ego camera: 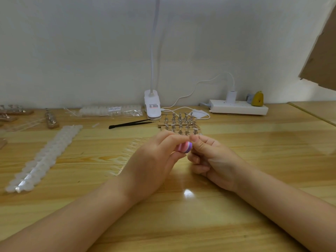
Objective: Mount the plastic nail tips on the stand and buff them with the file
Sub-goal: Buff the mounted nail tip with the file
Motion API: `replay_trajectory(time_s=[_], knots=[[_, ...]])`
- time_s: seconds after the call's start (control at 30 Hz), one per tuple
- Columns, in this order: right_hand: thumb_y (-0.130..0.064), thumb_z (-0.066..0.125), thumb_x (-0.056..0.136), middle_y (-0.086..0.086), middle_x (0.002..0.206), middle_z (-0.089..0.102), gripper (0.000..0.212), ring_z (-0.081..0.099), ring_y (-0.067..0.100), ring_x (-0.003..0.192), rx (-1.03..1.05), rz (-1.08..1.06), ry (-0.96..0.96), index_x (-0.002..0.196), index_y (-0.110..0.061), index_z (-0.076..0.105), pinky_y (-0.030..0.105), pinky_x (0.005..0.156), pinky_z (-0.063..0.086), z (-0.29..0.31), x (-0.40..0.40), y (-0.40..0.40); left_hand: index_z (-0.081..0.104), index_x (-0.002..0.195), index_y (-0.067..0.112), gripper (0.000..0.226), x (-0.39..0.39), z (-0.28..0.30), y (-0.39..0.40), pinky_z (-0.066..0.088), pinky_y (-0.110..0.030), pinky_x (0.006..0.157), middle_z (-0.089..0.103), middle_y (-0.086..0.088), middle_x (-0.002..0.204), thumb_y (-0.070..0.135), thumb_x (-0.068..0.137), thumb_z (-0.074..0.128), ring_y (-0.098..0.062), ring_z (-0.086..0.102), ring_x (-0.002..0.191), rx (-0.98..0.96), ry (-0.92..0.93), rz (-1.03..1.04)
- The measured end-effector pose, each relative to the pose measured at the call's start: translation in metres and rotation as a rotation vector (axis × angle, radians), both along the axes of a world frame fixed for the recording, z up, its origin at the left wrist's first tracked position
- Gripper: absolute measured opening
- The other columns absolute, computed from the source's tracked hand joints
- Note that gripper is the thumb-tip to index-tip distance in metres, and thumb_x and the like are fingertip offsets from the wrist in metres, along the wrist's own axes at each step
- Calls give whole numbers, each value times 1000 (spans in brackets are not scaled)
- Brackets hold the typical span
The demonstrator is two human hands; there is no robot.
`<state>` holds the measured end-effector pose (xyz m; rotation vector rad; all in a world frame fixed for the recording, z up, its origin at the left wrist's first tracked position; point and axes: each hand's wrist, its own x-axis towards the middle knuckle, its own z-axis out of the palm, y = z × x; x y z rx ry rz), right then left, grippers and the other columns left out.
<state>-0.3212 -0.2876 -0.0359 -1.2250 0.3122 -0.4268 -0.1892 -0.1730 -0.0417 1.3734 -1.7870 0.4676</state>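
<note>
Head view, looking down at a pale wooden desk point(236, 179) against a white wall. At the centre of the frame my left hand point(154, 160) grips a small pink-and-purple striped file point(240, 147), its fingers curled round it. Touching it from the right, my right hand point(209, 157) has its fingers pinched together at the file's edge; whatever they pinch is too small to make out, probably a nail tip.

Just above my hands stands the wooden stand point(179, 124), rows of small metal pegs upright. Black tweezers point(131, 123) lie to its left. A long strip of translucent nail tips point(45, 157) runs diagonally down the left of the frame, with a bagged pack of tips point(111, 110) behind.

I judge the tips light, thin, slippery and easy to flick away; hold them by the side edges, pressing gently.

A white clip lamp point(152, 104) carries a red-printed label, too blurred to read. A power strip point(238, 107) sits at upper right.
</note>
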Motion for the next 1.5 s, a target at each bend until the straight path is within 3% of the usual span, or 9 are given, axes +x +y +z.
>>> replay_trajectory(time_s=[0.33, 0.53, 0.67, 0.83, 1.03, 1.1, 1.2, 1.33, 1.5], knots=[[-33, 59, 82, -8, 57, 51, 23, 40, 4, 51, -5, -31, -8, 63, -23, 69, 14, 37, 28, -1, 1, 0, 65, 108, 2, 26, -2, -3, 0, 44, -9, 85, 67, -5, 101, 11, 84, 70, -11, 64, 89, 35, 51, 48], [-33, 60, 82, -2, 61, 47, 22, 36, 6, 50, -16, -24, 11, 69, -15, 63, 15, 38, 26, -2, 1, 0, 59, 105, 13, 21, -6, 1, 0, 53, -31, 72, 61, -4, 92, 16, 87, 69, -15, 61, 81, -68, 24, -40], [-30, 61, 80, -6, 56, 46, 21, 36, 7, 52, -17, -37, 45, 70, -13, 55, 16, 39, 22, -1, 1, 2, 68, 89, 3, 14, 5, 2, 2, 50, -41, 59, 59, -8, 81, 16, 85, 67, -24, 57, 69, -66, -15, 148], [-32, 59, 82, 0, 59, 43, 25, 35, 6, 47, -38, 3, 53, 76, -8, 53, 16, 38, 26, 1, 0, 1, 59, 100, 13, 13, -5, 6, 3, 47, -34, 62, 58, -7, 79, 16, 89, 66, -20, 54, 67, -80, -158, -19], [-29, 61, 81, -3, 55, 40, 23, 35, 8, 51, -9, -23, 64, 67, -12, 55, 16, 37, 24, 1, 1, 1, 71, 85, 1, 17, 6, 11, 5, 46, -42, 52, 55, -13, 72, 15, 89, 62, -28, 51, 60, -103, -167, 173], [-30, 59, 83, -4, 53, 42, 24, 35, 6, 47, -21, 3, 60, 70, -10, 53, 16, 37, 23, 1, 1, 2, 68, 92, 5, 7, 1, 10, 5, 47, -40, 55, 56, -12, 73, 10, 88, 67, -26, 51, 61, -133, -229, 102], [-31, 55, 87, -3, 52, 42, 26, 34, 4, 42, -72, 51, 79, 74, -9, 51, 15, 37, 24, 3, 0, 2, 64, 96, 10, 21, -13, 6, 3, 50, -35, 63, 62, -12, 77, 1, 80, 72, -23, 54, 67, -148, -340, 32], [-28, 56, 86, -2, 59, 39, 24, 37, 8, 50, -32, 24, 80, 68, -12, 51, 17, 40, 21, 3, 0, 1, 72, 85, 1, 4, 5, 10, 4, 47, -42, 54, 57, -14, 72, 4, 84, 70, -29, 52, 61, -123, -246, 148], [-25, 51, 93, -3, 54, 42, 25, 35, 4, 43, -59, 77, 75, 72, -11, 54, 15, 37, 26, 2, 0, 1, 57, 102, 14, 26, -10, 5, 2, 49, -32, 70, 62, -11, 81, 3, 82, 72, -23, 56, 74, -184, -303, -2]])
